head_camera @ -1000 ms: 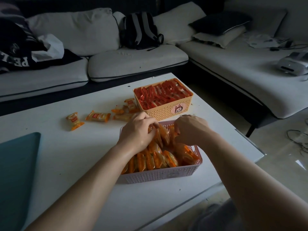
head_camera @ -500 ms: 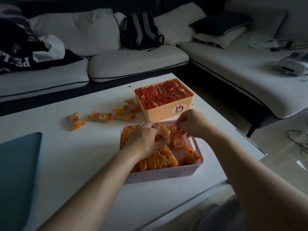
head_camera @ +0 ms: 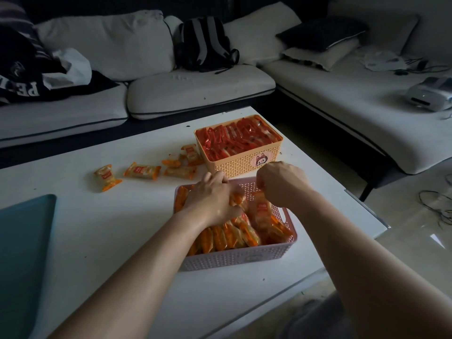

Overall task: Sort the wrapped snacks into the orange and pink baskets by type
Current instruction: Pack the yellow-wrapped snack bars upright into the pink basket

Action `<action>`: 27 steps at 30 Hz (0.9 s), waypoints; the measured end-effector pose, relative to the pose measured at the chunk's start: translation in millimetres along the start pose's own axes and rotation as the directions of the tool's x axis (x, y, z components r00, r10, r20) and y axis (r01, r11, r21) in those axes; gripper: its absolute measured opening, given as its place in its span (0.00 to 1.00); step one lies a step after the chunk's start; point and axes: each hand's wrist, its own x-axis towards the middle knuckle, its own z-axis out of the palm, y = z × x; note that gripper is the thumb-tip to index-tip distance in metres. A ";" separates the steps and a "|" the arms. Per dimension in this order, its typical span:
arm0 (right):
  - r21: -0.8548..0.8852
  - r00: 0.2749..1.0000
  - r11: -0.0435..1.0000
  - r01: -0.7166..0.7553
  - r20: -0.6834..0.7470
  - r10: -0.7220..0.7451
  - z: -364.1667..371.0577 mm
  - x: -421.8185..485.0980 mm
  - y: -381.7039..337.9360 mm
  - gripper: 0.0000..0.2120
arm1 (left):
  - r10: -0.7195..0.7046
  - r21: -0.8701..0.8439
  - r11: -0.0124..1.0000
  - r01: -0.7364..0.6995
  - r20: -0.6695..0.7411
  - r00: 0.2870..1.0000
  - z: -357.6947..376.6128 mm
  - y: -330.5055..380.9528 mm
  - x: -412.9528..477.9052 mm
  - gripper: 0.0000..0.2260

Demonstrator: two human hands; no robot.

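The pink basket [head_camera: 232,258] stands near the table's front edge, packed with orange-wrapped snacks [head_camera: 230,236]. My left hand [head_camera: 212,201] lies palm down on the snacks in its far left part, fingers spread. My right hand [head_camera: 281,184] is curled over the far right corner, fingertips pinched at the top of an upright orange snack [head_camera: 263,211]. Just behind stands the orange basket [head_camera: 234,165], full of red-wrapped snacks [head_camera: 234,140]. Several loose orange snacks [head_camera: 141,170] lie on the table to the left of it.
The white table [head_camera: 97,228] ends close to the right of both baskets. A teal flat object [head_camera: 22,253] covers its front left corner. Behind are a sofa with a backpack [head_camera: 205,45] and a white device [head_camera: 430,94]. Cables [head_camera: 437,206] lie on the floor.
My right hand has set the upright snack down into the right side of the pink basket. My left hand has shifted onto the snacks and flattened over them.
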 end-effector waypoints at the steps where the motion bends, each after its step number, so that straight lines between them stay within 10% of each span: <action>1: -0.003 1.000 1.000 0.023 -0.012 -0.023 0.1 -0.7 -0.3 0.10 | -0.005 -0.018 1.000 0.005 0.002 1.000 0.2 -1.2 0.5 0.17; 14: -0.178 0.969 0.972 0.153 0.220 -0.112 26.4 -10.9 -18.9 0.23 | -0.007 -0.049 0.999 0.008 0.012 1.000 1.6 -9.0 1.8 0.20; 21: 0.053 0.974 0.987 0.153 -0.174 -0.142 4.5 -10.7 -4.3 0.12 | -0.025 -0.034 0.999 0.025 0.003 1.000 2.8 -10.2 3.8 0.20; 27: 0.172 0.986 0.974 0.147 -0.109 -0.129 14.6 -8.8 -14.8 0.15 | -0.028 -0.127 0.992 0.018 -0.074 0.997 4.5 -5.3 3.0 0.29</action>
